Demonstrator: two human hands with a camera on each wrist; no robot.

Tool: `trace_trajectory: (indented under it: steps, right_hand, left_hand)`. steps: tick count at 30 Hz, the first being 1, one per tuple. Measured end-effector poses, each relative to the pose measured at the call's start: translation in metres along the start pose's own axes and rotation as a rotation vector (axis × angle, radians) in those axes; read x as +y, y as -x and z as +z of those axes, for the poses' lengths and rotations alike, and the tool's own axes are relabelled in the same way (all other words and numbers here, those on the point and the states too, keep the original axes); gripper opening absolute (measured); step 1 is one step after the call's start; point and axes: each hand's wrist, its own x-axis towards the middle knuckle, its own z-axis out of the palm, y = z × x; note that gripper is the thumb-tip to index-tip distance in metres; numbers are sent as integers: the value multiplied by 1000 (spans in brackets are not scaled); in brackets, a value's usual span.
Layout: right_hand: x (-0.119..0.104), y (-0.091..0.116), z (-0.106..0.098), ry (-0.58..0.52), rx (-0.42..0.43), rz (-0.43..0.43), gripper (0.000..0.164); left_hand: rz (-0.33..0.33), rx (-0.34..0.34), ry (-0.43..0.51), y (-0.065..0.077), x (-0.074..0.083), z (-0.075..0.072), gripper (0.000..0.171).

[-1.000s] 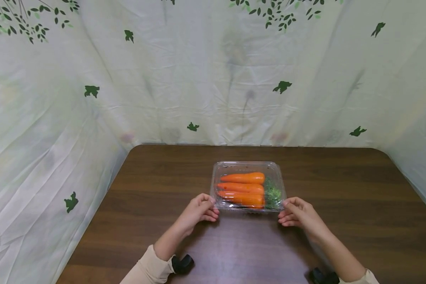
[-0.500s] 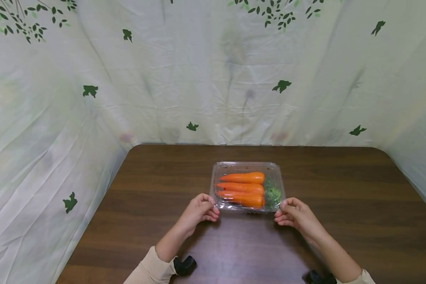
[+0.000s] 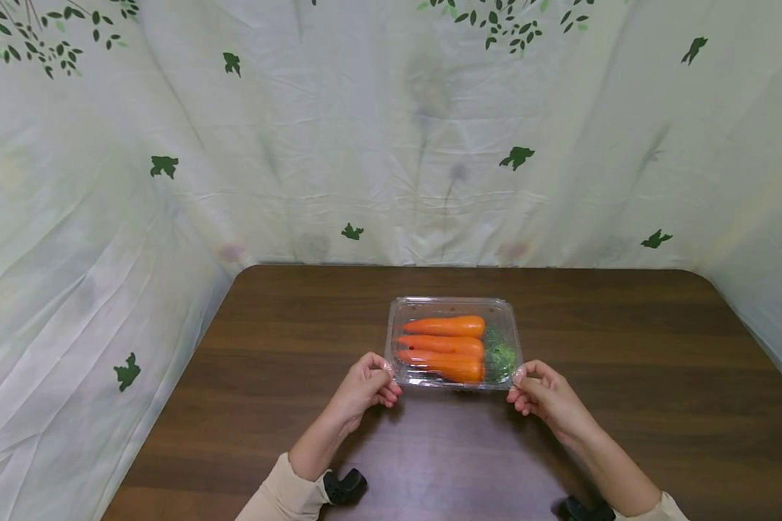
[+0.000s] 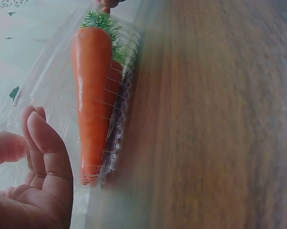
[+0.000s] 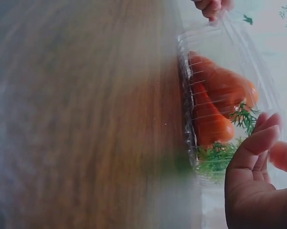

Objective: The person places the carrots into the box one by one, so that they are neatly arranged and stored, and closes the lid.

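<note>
A clear plastic clamshell box (image 3: 443, 307) sits on the table, its lid down. Three orange carrots (image 3: 443, 345) lie side by side inside, tips to the left, and their feathery greens (image 3: 499, 357) fill the right end. My left hand (image 3: 363, 388) pinches the box's near left corner between thumb and fingertips. At the near right corner, my right hand (image 3: 550, 396) does the same. From the left wrist, the ribbed side wall of the box shows beside one large carrot (image 4: 92, 90). Greens (image 5: 220, 157) show close by my right fingers (image 5: 248, 148) in the right wrist view.
The brown wooden table (image 3: 287, 311) has rounded far corners. Behind it and along its sides hangs a pale curtain (image 3: 365, 130) printed with leaves and green birds. Black straps (image 3: 344, 487) go round both wrists below beige sleeves (image 3: 283, 496).
My right hand has shifted slightly left along the near right corner, and its lower fingers have changed their bend a little. My left forearm has edged right. The box has hardly moved.
</note>
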Motion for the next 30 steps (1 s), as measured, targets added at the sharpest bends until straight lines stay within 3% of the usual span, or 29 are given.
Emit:
trace_trajectory:
  steps: [6,17,22,26,30]
  right_hand:
    - [-1,-1,0,-19,-24,-30,11]
    - [-1,-6,3,-27,11,-8,4]
    - [-3,-7,1,-9,25,75,24]
    - [-8,-5,-2,128,93,62,40]
    - [-14,-2,-10,407,185,-134,40]
  left_hand:
    - [6,5,8,1,0,0,13]
    - [-23,-62,38,5,2,-5,10]
    - [4,-56,9,3,-6,-9,17]
    - [57,-17,-69,3,-7,-11,21]
    - [182,83,-214,3,-4,-15,30]
